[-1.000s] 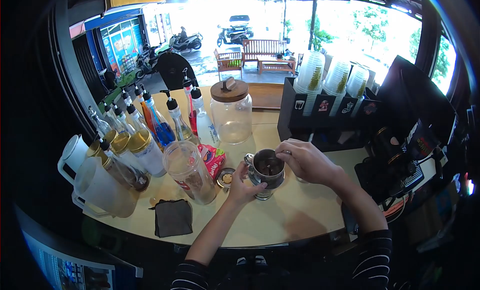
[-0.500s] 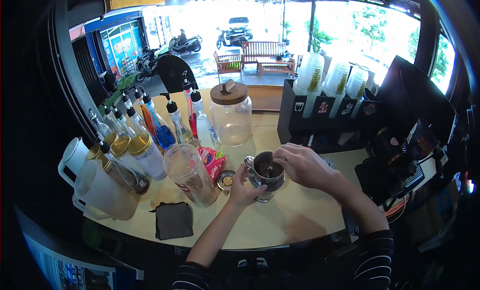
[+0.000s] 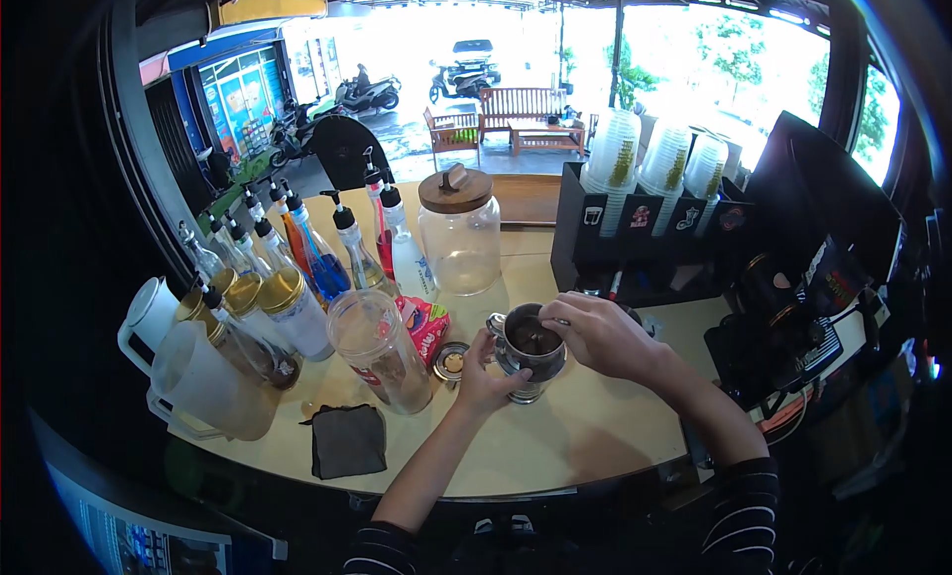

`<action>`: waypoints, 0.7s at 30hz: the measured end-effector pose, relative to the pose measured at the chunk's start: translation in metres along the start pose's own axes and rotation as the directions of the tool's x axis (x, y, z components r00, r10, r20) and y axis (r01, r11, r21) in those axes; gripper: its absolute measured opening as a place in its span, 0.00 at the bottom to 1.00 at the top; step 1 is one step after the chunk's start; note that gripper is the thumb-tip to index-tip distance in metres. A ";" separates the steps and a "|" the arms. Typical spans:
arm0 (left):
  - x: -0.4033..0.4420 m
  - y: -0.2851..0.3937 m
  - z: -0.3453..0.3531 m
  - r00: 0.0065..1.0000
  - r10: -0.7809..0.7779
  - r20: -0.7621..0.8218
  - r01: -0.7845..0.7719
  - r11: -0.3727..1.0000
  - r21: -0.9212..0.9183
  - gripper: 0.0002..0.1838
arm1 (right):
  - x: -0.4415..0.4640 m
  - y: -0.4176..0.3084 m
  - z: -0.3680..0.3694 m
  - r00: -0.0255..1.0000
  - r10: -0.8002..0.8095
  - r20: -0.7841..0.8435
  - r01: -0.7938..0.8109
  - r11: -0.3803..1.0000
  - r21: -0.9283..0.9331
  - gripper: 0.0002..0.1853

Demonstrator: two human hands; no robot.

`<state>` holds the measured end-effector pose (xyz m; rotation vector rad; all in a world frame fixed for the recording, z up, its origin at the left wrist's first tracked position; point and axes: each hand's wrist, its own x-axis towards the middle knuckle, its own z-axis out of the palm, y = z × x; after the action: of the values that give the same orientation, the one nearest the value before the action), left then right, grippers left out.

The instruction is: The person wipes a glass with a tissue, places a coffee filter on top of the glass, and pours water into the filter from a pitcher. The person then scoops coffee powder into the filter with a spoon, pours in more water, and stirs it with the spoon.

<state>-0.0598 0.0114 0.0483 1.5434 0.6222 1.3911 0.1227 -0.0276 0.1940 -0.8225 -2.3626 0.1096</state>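
A metal cup [image 3: 535, 362] with dark content stands on the pale counter [image 3: 615, 416]. My left hand [image 3: 486, 377] is wrapped round its left side, by the handle. Over the cup's right rim, my right hand [image 3: 595, 332] pinches something thin that reaches into the cup; most of it is hidden by the fingers. Left of the cup lie a small round metal lid [image 3: 451, 360] and a pink packet [image 3: 424, 324]. Beside them is a tall clear plastic container [image 3: 382, 357].
Pump bottles [image 3: 347, 240] and gold-lidded jars [image 3: 288, 302] crowd the left. Pitchers [image 3: 213, 382] are at the far left, a dark cloth [image 3: 347, 442] in front. Behind stands a wooden-lidded glass jar [image 3: 461, 238]. A black holder [image 3: 654, 238] carries stacked cups [image 3: 612, 159].
My right hand has shifted slightly at the cup's rim, still pinching. The whole view has moved a little, so the counter's things sit lower in the picture.
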 end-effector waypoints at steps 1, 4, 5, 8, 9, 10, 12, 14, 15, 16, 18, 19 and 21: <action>0.000 0.000 -0.001 1.000 -0.007 -0.005 0.007 0.999 0.035 0.35 | 0.000 0.000 0.000 0.999 0.044 0.025 -0.046 0.996 0.080 0.06; -0.001 0.002 -0.002 1.000 -0.019 -0.017 0.019 0.999 0.051 0.35 | 0.001 0.006 -0.003 0.999 -0.001 0.035 0.001 1.000 0.009 0.05; -0.001 0.002 -0.001 1.000 -0.025 -0.017 0.025 0.999 0.028 0.35 | 0.001 0.008 -0.002 0.999 -0.004 0.035 0.003 1.000 0.009 0.05; 0.000 0.000 -0.001 1.000 -0.010 -0.010 0.011 1.000 0.023 0.35 | 0.000 0.008 0.000 1.000 -0.010 -0.021 0.012 0.998 0.069 0.06; 0.000 0.003 0.000 1.000 -0.009 -0.012 0.009 1.000 0.023 0.35 | 0.000 0.005 -0.002 1.000 0.011 -0.017 -0.009 0.996 0.087 0.05; -0.001 0.007 0.001 1.000 -0.026 -0.016 0.026 1.000 0.008 0.35 | -0.001 0.003 -0.002 0.999 0.033 -0.012 -0.032 0.994 0.108 0.05; -0.002 0.011 0.002 0.999 -0.045 -0.018 0.045 0.999 -0.008 0.35 | 0.000 0.008 0.001 0.999 0.026 -0.019 -0.024 0.996 0.083 0.05; -0.001 0.012 0.002 0.998 -0.054 -0.018 0.054 0.999 -0.002 0.35 | -0.001 0.007 0.000 0.999 0.022 -0.030 -0.020 0.998 0.053 0.05; 0.000 0.009 0.001 0.999 -0.052 -0.018 0.052 0.999 -0.002 0.35 | -0.002 0.003 -0.003 0.998 0.063 0.013 -0.064 0.992 0.111 0.05; 0.000 0.004 0.000 0.999 -0.036 -0.017 0.037 0.999 0.014 0.35 | -0.002 0.000 -0.004 0.993 0.102 0.061 -0.111 0.979 0.169 0.05; -0.001 0.001 0.000 1.000 -0.024 -0.016 0.024 0.999 0.031 0.35 | -0.001 0.010 0.001 0.999 0.038 0.033 -0.041 0.995 0.090 0.06; -0.001 0.001 0.001 1.000 -0.019 -0.016 0.019 1.000 0.002 0.35 | -0.001 0.014 0.002 1.000 -0.028 0.009 0.027 1.000 0.005 0.06; 0.000 0.003 0.001 1.000 -0.010 -0.016 0.009 1.000 -0.026 0.35 | -0.004 0.009 0.002 1.000 0.002 0.002 -0.002 0.996 0.088 0.06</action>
<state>-0.0596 0.0104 0.0508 1.5087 0.6182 1.4006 0.1284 -0.0225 0.1882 -0.7823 -2.3413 0.2139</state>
